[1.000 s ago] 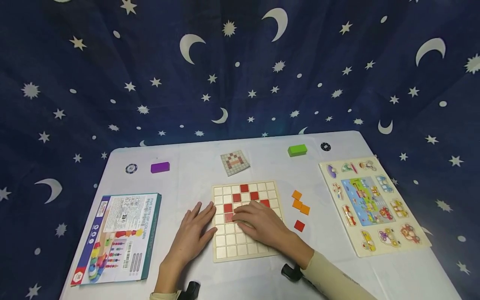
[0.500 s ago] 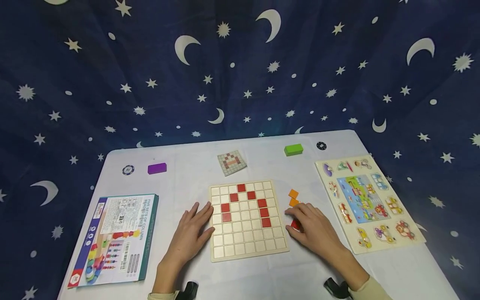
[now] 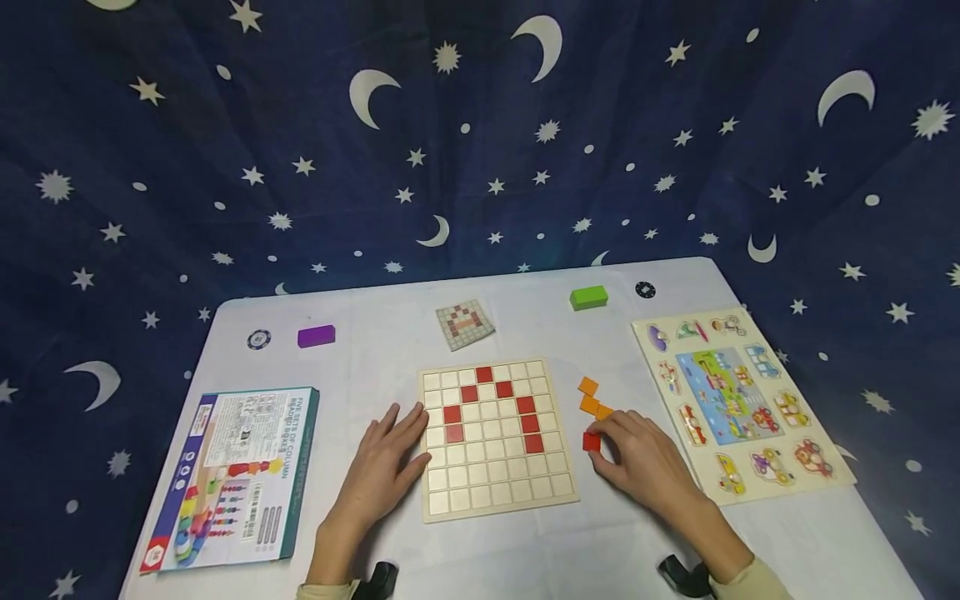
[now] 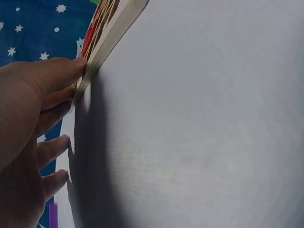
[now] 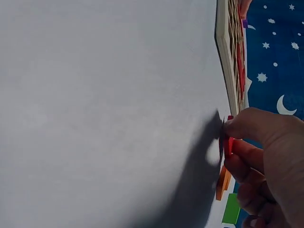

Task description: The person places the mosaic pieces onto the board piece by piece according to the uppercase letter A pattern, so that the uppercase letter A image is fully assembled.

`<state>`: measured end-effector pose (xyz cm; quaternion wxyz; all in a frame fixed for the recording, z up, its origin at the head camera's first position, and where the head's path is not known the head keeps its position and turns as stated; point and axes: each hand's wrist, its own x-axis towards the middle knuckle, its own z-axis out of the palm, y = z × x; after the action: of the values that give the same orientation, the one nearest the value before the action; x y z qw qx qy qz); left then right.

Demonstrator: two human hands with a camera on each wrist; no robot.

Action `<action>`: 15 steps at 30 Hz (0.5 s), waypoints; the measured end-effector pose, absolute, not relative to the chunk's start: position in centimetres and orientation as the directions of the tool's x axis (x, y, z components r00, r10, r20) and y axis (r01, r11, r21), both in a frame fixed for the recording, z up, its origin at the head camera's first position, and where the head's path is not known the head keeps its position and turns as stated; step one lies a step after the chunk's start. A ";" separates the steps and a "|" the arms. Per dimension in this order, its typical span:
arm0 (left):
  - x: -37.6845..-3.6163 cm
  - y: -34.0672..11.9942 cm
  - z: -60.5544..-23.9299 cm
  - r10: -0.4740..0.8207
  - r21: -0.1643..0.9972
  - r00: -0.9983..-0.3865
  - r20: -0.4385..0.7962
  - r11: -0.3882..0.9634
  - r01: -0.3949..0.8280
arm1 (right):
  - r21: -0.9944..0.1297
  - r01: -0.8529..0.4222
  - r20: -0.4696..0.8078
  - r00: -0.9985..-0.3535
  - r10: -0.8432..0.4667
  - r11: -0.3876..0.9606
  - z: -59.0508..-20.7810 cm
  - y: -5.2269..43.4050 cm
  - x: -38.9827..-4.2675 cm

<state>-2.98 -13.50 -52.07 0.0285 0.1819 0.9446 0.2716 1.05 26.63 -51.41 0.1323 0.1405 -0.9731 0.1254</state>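
My right hand point(image 3: 648, 462) pinches a red square tile point(image 3: 591, 442) between thumb and fingers, to the right of the wooden grid board point(image 3: 480, 479). In the right wrist view the red tile point(image 5: 229, 142) stands on edge at the fingertips, close to the white cloth. Several red tiles point(image 3: 483, 375) sit in the board's squares, forming an arch shape that is longer on its right side. My left hand point(image 3: 378, 467) lies flat with spread fingers at the board's left edge; the left wrist view has its thumb point(image 4: 66, 73) against that edge. Orange tiles point(image 3: 588, 403) lie just beyond my right fingers.
A small pattern card point(image 3: 465, 325) lies behind the board. A boxed toy point(image 3: 232, 475) is at left, a picture puzzle board point(image 3: 742, 408) at right. Farther back are a purple block point(image 3: 317, 336), a green block point(image 3: 588, 297) and two round chips point(image 3: 258, 339).
My right hand has moved from over the board to the right and now grips the loose red tile. The right column of red tiles is uncovered. My left hand stays put.
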 end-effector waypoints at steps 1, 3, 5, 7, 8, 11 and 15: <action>-3.0 -13.5 -52.0 0.359 0.525 -0.932 0.044 0.785 0.328 | -0.213 -0.304 0.295 -0.926 -0.236 0.928 -51.4 26.6 0.9; -3.0 -13.4 -52.0 0.358 0.525 -0.933 0.040 0.786 0.325 | -0.224 -0.302 0.296 -0.927 -0.231 0.927 -51.4 26.3 0.7; -3.0 -13.4 -51.9 0.354 0.525 -0.934 0.039 0.789 0.321 | -0.231 -0.310 0.297 -0.925 -0.237 0.922 -51.3 26.0 0.4; -2.9 -13.3 -51.9 0.351 0.522 -0.936 0.041 0.791 0.319 | -0.240 -0.320 0.297 -0.923 -0.245 0.917 -51.3 25.4 0.2; -2.9 -13.3 -51.9 0.348 0.520 -0.937 0.040 0.793 0.317 | -0.244 -0.329 0.298 -0.921 -0.252 0.912 -51.4 25.1 0.0; -2.9 -13.3 -51.9 0.345 0.513 -0.937 0.048 0.797 0.319 | -0.253 -0.362 0.307 -0.910 -0.280 0.897 -51.4 24.0 -0.4; -2.9 -13.3 -51.8 0.349 0.513 -0.935 0.053 0.794 0.326 | -0.258 -0.410 0.331 -0.888 -0.318 0.875 -51.4 22.4 -1.2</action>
<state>-2.87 -13.31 -51.84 0.0221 0.1783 0.9469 0.2666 -1.19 22.38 -51.36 0.1404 0.1900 -0.9580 0.1625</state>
